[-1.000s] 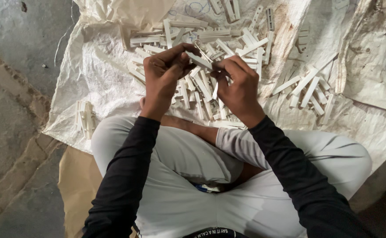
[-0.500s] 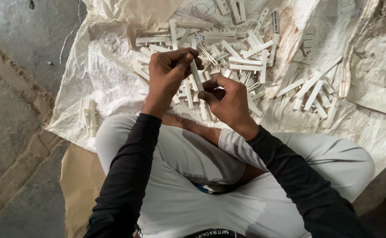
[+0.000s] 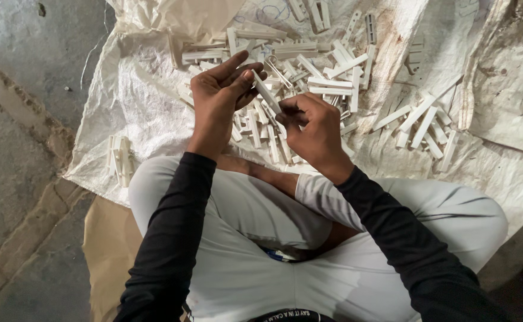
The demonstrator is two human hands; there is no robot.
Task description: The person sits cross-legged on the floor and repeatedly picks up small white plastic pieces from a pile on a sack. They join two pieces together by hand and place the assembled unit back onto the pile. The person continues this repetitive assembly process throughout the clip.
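Note:
I sit cross-legged on the floor in white trousers and black sleeves. My left hand [image 3: 218, 98] and my right hand [image 3: 314, 128] are raised over my knees and together hold one slim white plastic strip [image 3: 268, 94], tilted between them. The left fingers pinch its upper end, and the right thumb and fingers grip its lower end. Just beyond my hands lies a heap of similar white plastic strips [image 3: 309, 65] on a white woven sheet [image 3: 136, 101].
A smaller group of white strips [image 3: 422, 125] lies to the right on the sheet. A few strips [image 3: 120, 158] rest near the sheet's left edge. Bare concrete floor [image 3: 17, 137] is on the left, and a brown cardboard piece [image 3: 109, 250] lies under me.
Both hands have shifted slightly apart and lower; the strip has turned from lying across my fingers to a tilted position, and my left fingers have spread more.

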